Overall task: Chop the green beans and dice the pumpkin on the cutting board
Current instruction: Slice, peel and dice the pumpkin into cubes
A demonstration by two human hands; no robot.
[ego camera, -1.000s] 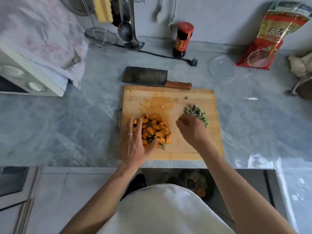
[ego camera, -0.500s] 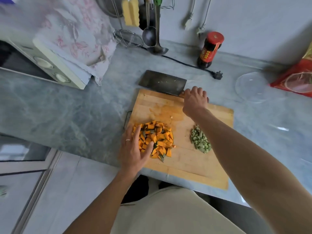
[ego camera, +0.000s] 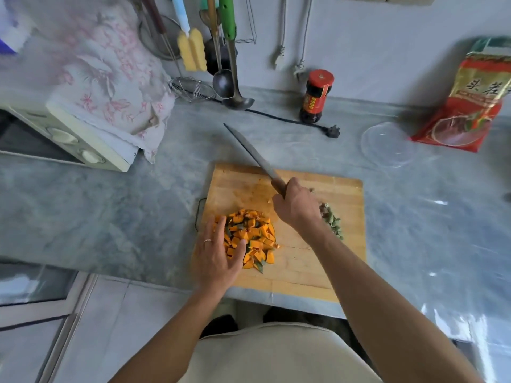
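Right now the right hand point(ego camera: 297, 207) grips the cleaver point(ego camera: 253, 156) by its handle, blade raised above the cutting board point(ego camera: 304, 269). Left hand point(ego camera: 218, 254), fingers spread, rests against the diced pumpkin point(ego camera: 254, 237) pile; chopped green beans point(ego camera: 333, 222) lie board-right.

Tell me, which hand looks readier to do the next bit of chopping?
The right hand: it already grips the cleaver above the cutting board. The left hand lies flat against the diced pumpkin.
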